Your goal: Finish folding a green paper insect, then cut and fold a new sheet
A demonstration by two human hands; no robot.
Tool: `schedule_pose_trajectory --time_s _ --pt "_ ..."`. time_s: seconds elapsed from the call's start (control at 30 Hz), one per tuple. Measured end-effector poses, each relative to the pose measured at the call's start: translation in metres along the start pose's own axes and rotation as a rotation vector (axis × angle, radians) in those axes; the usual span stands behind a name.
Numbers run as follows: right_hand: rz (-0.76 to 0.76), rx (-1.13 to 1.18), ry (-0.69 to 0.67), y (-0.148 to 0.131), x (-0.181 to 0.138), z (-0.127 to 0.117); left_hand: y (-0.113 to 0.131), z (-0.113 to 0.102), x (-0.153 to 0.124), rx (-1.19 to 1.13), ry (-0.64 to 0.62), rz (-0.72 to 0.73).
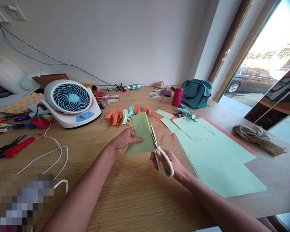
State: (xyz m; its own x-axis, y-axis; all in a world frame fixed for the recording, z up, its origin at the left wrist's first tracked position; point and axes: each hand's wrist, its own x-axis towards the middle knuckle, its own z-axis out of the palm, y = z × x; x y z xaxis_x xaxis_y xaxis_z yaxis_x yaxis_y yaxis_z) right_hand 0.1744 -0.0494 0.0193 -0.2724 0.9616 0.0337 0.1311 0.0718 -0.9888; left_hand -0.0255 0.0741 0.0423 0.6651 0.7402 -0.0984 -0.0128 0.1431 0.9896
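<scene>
A folded sheet of light green paper (141, 133) is pinched in my left hand (127, 139), thumb on its face and fingers behind. My right hand (168, 161) grips white-handled scissors (166, 162) by the loops. Their blades point up and away, along the right edge of the folded paper; whether they touch it I cannot tell. Just beyond the paper stands a row of orange, blue and green folded paper figures (114, 118). Large sheets of pale green paper (219, 161) lie to the right of my right hand.
On the left stands a white fan (72, 100) with a white cable. Black scissors (7, 148) and a red utility knife (21, 146) lie near it. A pink bottle (177, 97) and a teal bag (197, 93) stand at the back right. A crumpled cloth (259, 139) lies far right.
</scene>
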Motion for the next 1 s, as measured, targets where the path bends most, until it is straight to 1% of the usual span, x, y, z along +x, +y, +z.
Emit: schedule_pose_trajectory --time_s 0.07,0.13,0.23,0.3,0.4,0.47,0.57,0.67,0.73,0.83,0.93,1.0 --pt "0.003 0.0 0.012 0.002 0.0 0.0 0.0 -0.003 0.001 -0.013 0.014 0.004" --pt "0.004 0.021 0.057 0.006 0.002 -0.001 -0.001 -0.006 0.002 -0.028 0.045 0.01" --pt "-0.003 0.06 0.175 0.013 0.006 -0.008 -0.002 -0.009 0.005 -0.046 0.116 0.019" --pt "-0.021 0.041 0.262 0.017 0.01 -0.013 -0.003 -0.01 0.006 -0.054 0.144 0.014" --pt "-0.03 0.009 0.353 0.018 0.014 -0.02 -0.004 -0.009 0.006 -0.068 0.116 0.002" --pt "-0.028 0.04 0.364 0.018 0.016 -0.022 -0.007 -0.006 0.006 -0.072 0.073 -0.003" --pt "-0.036 0.102 0.344 0.016 0.017 -0.02 -0.011 -0.001 0.007 -0.067 0.014 -0.02" --pt "-0.035 0.131 0.344 0.015 0.016 -0.018 -0.014 0.003 0.008 -0.053 -0.016 -0.033" --pt "-0.04 0.117 0.377 0.015 0.016 -0.018 -0.014 0.005 0.009 -0.033 0.0 -0.029" --pt "-0.035 0.068 0.428 0.019 0.019 -0.021 -0.015 0.004 0.01 0.029 0.062 -0.042" --pt "-0.023 0.001 0.472 0.028 0.023 -0.03 -0.017 -0.001 0.011 0.09 0.126 -0.074" --pt "0.001 -0.041 0.525 0.034 0.026 -0.038 -0.019 -0.004 0.012 0.105 0.167 -0.088"
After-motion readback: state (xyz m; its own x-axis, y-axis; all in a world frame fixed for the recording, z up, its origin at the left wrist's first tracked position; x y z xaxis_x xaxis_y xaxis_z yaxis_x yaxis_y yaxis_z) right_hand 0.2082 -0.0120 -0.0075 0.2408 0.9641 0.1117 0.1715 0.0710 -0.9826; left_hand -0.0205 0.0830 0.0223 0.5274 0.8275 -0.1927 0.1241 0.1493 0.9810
